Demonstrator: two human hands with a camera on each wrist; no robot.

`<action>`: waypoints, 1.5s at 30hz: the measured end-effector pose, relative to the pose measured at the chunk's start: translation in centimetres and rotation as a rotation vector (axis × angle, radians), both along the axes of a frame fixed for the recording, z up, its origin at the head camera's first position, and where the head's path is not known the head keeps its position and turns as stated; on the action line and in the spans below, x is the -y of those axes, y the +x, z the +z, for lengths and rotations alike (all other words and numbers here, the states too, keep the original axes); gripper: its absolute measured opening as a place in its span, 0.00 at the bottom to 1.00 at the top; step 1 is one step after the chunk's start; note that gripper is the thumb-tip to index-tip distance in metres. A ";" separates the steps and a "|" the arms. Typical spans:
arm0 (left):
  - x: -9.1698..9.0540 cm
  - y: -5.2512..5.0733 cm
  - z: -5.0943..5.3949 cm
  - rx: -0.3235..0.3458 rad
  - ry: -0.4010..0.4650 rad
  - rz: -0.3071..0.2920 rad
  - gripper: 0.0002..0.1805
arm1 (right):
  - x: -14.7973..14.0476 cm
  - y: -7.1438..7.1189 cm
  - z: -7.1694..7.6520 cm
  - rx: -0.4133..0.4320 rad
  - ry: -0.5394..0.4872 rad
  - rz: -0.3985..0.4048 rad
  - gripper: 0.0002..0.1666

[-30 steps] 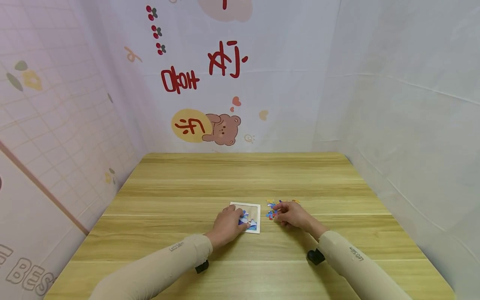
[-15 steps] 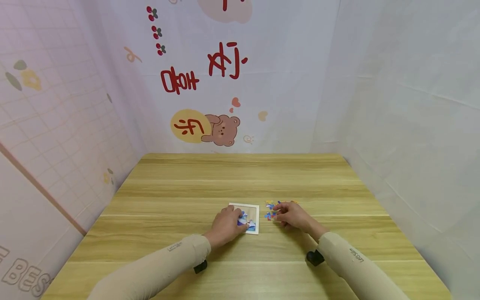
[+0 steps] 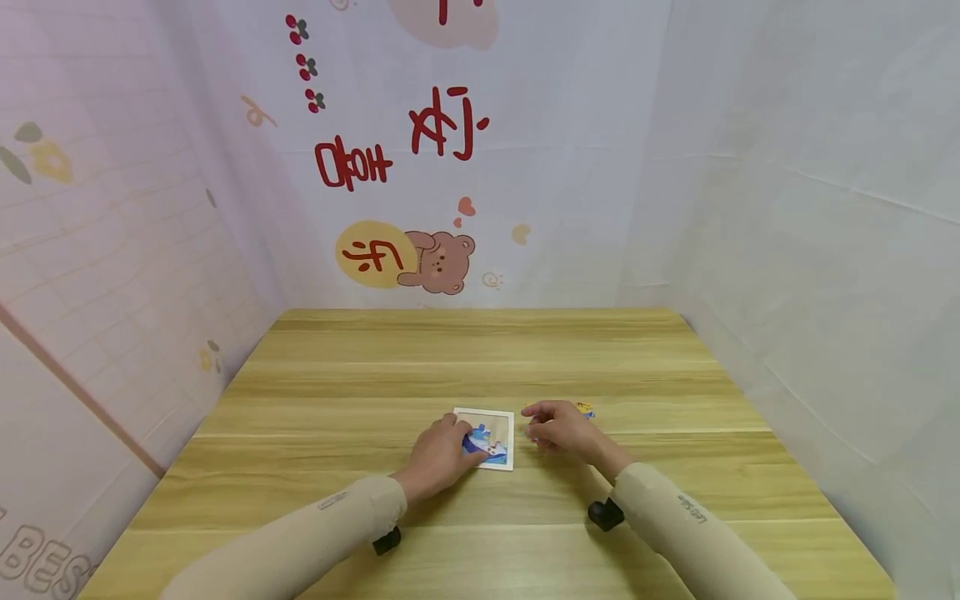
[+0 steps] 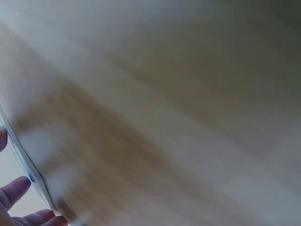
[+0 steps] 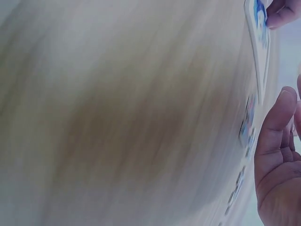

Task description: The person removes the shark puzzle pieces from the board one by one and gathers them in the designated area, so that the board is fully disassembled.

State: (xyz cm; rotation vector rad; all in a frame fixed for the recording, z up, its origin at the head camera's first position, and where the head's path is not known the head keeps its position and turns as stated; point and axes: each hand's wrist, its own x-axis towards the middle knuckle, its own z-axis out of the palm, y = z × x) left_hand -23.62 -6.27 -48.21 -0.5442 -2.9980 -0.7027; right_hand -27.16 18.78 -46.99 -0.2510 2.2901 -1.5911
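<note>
Puzzle point(image 3: 484, 441): lay part-filled on the table point(image 3: 480, 358) under the left hand point(image 3: 435, 454), fingers spread, likely steadied against sliding. Held the right hand point(image 3: 564, 428), thumb and forefinger apart, by loose pieces point(image 3: 584, 407) placed close, presumably for reach.

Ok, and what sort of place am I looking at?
Looks like a tabletop booth, perhaps a recording setup: pale, partly printed sheets on three sides of a wood-grain table, which holds a white puzzle frame and loose pieces.
</note>
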 end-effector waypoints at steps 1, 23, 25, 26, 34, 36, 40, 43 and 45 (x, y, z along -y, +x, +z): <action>0.3 0.1 0.0 -0.002 0.005 0.005 0.26 | 0.4 0.0 0.0 0.005 -0.003 -0.001 0.20; 2.5 0.5 -0.2 -0.068 -0.054 0.007 0.26 | 7.0 1.0 -0.3 -0.012 0.037 -0.019 0.17; 2.5 0.6 -0.2 -0.068 -0.059 0.005 0.25 | 7.3 1.0 -0.3 -0.010 0.053 -0.034 0.16; 2.5 0.6 -0.2 -0.067 -0.063 0.004 0.25 | 7.4 1.0 -0.4 -0.015 0.059 -0.036 0.16; 2.6 0.5 -0.2 -0.046 -0.048 0.000 0.24 | 7.8 1.0 -1.2 -0.009 0.109 -0.050 0.15; 2.6 0.5 -0.3 -0.046 -0.043 0.003 0.24 | 7.8 1.0 -1.4 -0.014 0.122 -0.055 0.16; 2.5 0.5 -0.4 -0.045 -0.045 0.014 0.24 | 8.0 0.9 -1.5 -0.021 0.129 -0.070 0.16; 2.5 0.5 -0.5 -0.049 -0.048 0.021 0.23 | 8.1 1.0 -1.5 -0.031 0.130 -0.073 0.16; 2.5 0.5 -0.5 -0.056 -0.045 0.020 0.23 | 8.1 1.0 -1.4 -0.030 0.133 -0.078 0.16</action>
